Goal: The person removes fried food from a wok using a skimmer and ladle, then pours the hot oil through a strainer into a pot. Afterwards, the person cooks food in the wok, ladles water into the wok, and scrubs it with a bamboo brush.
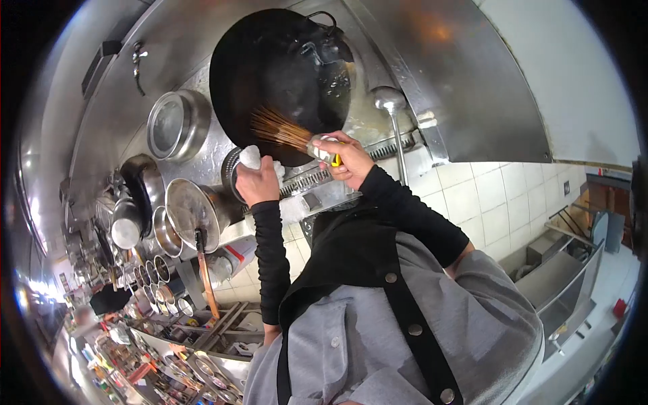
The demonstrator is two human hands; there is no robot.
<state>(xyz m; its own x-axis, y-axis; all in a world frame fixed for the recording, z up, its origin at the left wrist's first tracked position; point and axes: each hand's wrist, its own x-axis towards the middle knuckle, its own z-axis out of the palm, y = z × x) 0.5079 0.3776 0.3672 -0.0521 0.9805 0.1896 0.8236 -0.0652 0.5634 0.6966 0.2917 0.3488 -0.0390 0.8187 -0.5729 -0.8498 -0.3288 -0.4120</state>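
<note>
A large black wok (256, 74) sits tilted on the stove, with some water pooled toward its right side. My right hand (349, 160) is closed around the handle of a bamboo wok brush (282, 129). The brush's bristles point left over the wok's near part. My left hand (258, 183) grips a folded white cloth (250, 157) at the wok's near rim. To the right of the wok, a steel ladle (389, 99) lies with its long handle toward me.
A round steel pot (177, 125) stands left of the wok. Nearer on the left is a wide strainer (192, 212) with a wooden handle, among several pots and containers. A slotted grate (304, 181) runs along the stove's front edge. Tiled floor (486, 196) shows at right.
</note>
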